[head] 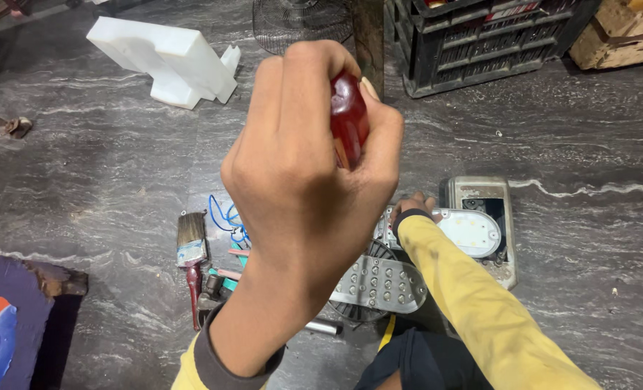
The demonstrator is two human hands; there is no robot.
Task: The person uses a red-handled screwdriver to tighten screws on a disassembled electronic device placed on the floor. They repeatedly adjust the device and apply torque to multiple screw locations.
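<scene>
The left hand [307, 173] clenches a red screwdriver handle [349, 119], axis pointing down toward the metal panel [379, 283]; right hand [411, 206] presses it, grip hidden.

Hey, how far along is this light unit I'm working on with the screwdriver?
Done: the grey housing looks opened, with the studded metal plate lying beside it. In hand: the left hand grips the red screwdriver handle, and the right hand rests on the white oval panel. Left: the parts lie apart, and blue wires sit loose by the paintbrush.
</scene>
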